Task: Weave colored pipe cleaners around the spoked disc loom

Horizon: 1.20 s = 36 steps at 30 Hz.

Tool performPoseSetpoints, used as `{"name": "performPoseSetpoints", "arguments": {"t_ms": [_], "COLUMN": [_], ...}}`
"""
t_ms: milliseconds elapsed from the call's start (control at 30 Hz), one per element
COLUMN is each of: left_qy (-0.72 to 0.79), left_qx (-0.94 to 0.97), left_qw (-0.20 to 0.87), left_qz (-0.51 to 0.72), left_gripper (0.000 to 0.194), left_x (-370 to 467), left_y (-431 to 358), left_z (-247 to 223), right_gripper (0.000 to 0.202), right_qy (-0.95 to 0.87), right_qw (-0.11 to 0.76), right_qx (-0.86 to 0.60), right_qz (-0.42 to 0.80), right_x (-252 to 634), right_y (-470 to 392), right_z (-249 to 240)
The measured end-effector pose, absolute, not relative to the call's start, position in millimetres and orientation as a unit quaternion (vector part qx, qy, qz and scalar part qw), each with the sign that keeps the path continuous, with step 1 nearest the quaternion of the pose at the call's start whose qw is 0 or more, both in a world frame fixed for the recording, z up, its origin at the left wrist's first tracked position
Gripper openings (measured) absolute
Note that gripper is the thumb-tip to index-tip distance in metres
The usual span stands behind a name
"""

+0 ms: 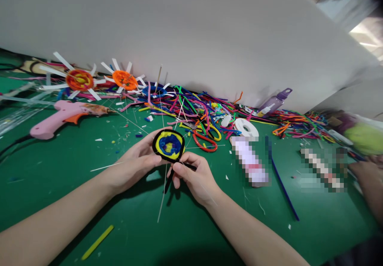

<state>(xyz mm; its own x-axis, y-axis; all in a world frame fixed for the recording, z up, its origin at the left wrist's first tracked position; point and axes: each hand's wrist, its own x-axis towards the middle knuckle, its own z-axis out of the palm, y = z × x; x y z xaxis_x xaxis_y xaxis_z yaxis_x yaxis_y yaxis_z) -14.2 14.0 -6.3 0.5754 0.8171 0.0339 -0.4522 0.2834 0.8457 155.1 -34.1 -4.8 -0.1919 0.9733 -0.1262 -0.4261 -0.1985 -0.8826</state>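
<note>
Over the green table (pixel 134 234), my left hand (pixel 140 158) grips a small round disc of coiled pipe cleaner (pixel 160 143) from its left side, thumb along the lower edge. Rings of yellow and dark blue fill the disc, with a black rim around them. Thin pale spokes stick out from it in several directions. At its lower right, my right hand (pixel 196 174) pinches a black pipe cleaner (pixel 168 184) between thumb and fingers, close against the rim. One black end hangs below the disc; another pokes out past the right fingers.
A pink glue gun (pixel 54 118) lies left. Scissors (pixel 205 141), a white spool (pixel 245 128) and piled pipe cleaners (pixel 191 106) lie behind my hands. A blue pipe cleaner (pixel 284 188) and blurred-out phone-like object (pixel 249 162) lie right, near another person's hand (pixel 366 182).
</note>
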Motion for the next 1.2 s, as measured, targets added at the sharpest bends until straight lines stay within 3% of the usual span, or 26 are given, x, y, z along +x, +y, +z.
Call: {"name": "performPoseSetpoints", "arguments": {"t_ms": [800,1200], "left_qy": [0.253,0.253], "left_qx": [0.451,0.465], "left_qw": [0.746,0.736], "left_qz": [0.420,0.422], "left_gripper": [0.063,0.053], "left_x": [-12.4,-12.2], "left_y": [13.0,11.4], "left_z": [3.0,2.4], "right_gripper": [0.036,0.031], "right_qy": [-0.355,-0.373], "right_qw": [0.505,0.498], "right_qx": [-0.372,-0.374], "right_qz": [0.693,0.688], "right_x": [155.9,157.5], "right_y": [-33.8,-35.2], "right_z": [-5.3,-2.3]}}
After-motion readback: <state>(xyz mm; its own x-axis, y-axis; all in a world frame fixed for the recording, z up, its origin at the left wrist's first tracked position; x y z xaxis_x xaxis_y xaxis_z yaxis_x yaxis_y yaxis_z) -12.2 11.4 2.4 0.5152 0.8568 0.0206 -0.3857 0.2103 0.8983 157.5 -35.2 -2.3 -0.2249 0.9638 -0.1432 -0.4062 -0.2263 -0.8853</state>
